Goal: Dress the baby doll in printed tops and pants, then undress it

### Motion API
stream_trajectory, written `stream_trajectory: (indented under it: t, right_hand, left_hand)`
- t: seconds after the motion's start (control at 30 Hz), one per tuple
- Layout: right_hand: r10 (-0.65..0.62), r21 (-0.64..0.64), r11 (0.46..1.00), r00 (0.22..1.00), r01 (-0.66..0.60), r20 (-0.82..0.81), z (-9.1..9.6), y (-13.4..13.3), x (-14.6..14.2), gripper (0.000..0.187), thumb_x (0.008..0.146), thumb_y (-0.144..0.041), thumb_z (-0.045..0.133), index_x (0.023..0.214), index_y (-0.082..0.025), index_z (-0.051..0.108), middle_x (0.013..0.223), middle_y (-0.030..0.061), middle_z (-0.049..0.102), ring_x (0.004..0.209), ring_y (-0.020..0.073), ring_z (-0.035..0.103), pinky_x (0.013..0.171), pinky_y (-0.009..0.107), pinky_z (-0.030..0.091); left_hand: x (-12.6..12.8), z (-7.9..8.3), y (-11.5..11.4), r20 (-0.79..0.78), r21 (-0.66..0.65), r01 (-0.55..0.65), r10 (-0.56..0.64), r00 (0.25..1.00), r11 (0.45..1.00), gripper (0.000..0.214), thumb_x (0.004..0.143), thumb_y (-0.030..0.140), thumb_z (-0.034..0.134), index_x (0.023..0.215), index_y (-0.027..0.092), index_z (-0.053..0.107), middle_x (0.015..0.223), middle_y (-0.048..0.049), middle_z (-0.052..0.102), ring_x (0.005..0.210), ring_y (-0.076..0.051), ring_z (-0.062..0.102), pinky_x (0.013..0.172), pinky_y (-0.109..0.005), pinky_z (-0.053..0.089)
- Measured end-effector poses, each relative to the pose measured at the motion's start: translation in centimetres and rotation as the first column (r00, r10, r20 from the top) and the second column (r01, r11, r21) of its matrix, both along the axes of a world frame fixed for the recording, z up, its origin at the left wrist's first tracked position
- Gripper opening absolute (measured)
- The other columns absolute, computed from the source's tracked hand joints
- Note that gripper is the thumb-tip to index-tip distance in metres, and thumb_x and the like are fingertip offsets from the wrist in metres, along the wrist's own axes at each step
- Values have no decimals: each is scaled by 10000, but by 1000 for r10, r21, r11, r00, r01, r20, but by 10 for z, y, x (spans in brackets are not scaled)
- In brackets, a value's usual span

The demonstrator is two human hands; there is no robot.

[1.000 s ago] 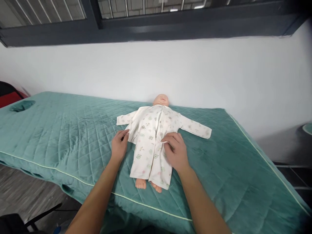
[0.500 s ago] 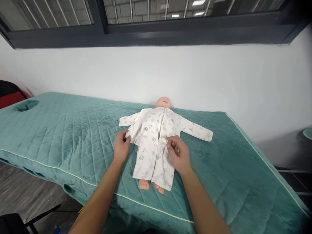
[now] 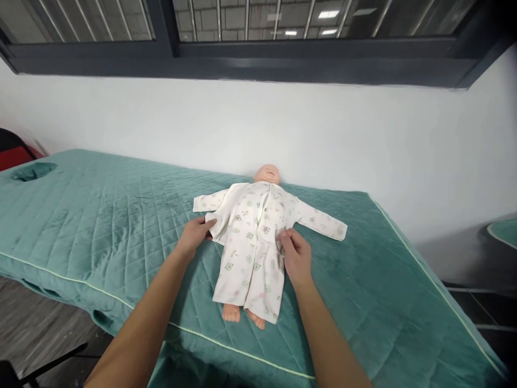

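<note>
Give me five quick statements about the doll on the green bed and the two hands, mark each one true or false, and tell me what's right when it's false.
1. The doll lies on a green quilted cover. True.
2. The left hand holds an edge of the white patterned clothing. True.
3. The right hand is well away from the clothing. False: its fingertips are at the clothing's side.
4. Both feet are covered. False: they show below the hems.
5. The sleeves are folded across the chest. False: they are spread out to either side.
</note>
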State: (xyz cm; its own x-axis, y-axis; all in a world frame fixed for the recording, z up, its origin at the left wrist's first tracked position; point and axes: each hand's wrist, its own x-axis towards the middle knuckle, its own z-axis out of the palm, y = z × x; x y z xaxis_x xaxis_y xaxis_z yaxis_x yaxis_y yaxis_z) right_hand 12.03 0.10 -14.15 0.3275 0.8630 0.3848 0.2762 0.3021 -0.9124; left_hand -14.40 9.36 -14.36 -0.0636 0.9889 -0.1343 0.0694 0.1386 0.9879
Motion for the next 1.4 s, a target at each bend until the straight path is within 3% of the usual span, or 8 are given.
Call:
stream_trajectory:
  t: [0.1,0.2,0.3,0.43,0.67,0.93,1.13,1.4]
  right_hand:
    - [-12,-41,999,993,8,-114,-5,2,1,360,935,-422,579,648,-207,544,570,-49,430,554,119,399,565,279,317]
    - [0,-53,999,990,-7,-144,-9,4,3,354,930,-438,593,665,-205,562,567,-52,440,551,115,402,559,271,318]
    - [-3,-56,998,988,-5,-153,-10,4,4,359,926,-455,600,672,-202,568,564,-54,438,545,115,401,551,270,318]
    - [-20,-80,997,993,11,-119,-4,3,2,363,923,-455,598,665,-201,565,544,-58,432,542,118,401,559,271,327]
    - [-66,-95,994,988,53,-140,3,-6,-4,379,920,-452,589,639,-207,525,559,-51,428,540,117,398,546,269,326]
    - [-218,-71,973,976,218,0,47,63,6,153,863,-357,627,811,-214,626,790,-2,614,747,156,547,680,281,422]
    - [-227,-290,905,931,310,286,63,146,10,319,752,-493,731,766,-230,551,757,25,640,688,189,548,629,310,370]
    - [-177,-275,929,950,247,256,53,140,14,170,809,-381,643,743,-226,618,702,19,669,634,182,552,602,309,375]
  left_hand:
    - [16,15,1,9,89,-55,55,998,995,373,772,506,706,828,137,712,781,-57,704,676,-172,603,647,-303,492]
    - [34,40,-13,-80,414,-104,150,985,905,380,922,519,548,904,167,689,865,-47,703,779,-184,615,722,-300,480]
    - [51,57,-34,-507,642,283,119,853,712,304,975,423,505,935,189,694,846,-53,693,830,-204,617,775,-321,462]
    - [61,49,-54,-842,492,719,58,537,491,258,1001,263,453,1021,205,704,901,-82,709,885,-226,621,806,-360,446]
    - [57,48,-39,-598,563,489,-80,798,666,269,1001,365,478,970,209,694,826,-36,679,765,-170,608,736,-298,453]
    - [108,76,75,-420,369,179,-8,907,912,238,886,347,564,897,172,726,817,-57,740,762,-196,645,765,-304,462]
    - [141,68,113,-556,268,305,-111,824,914,147,812,321,654,834,180,690,865,-88,746,775,-217,650,693,-305,430]
    - [132,63,110,-460,194,366,-245,853,910,102,844,273,630,773,200,639,786,-26,707,670,-168,590,628,-293,408]
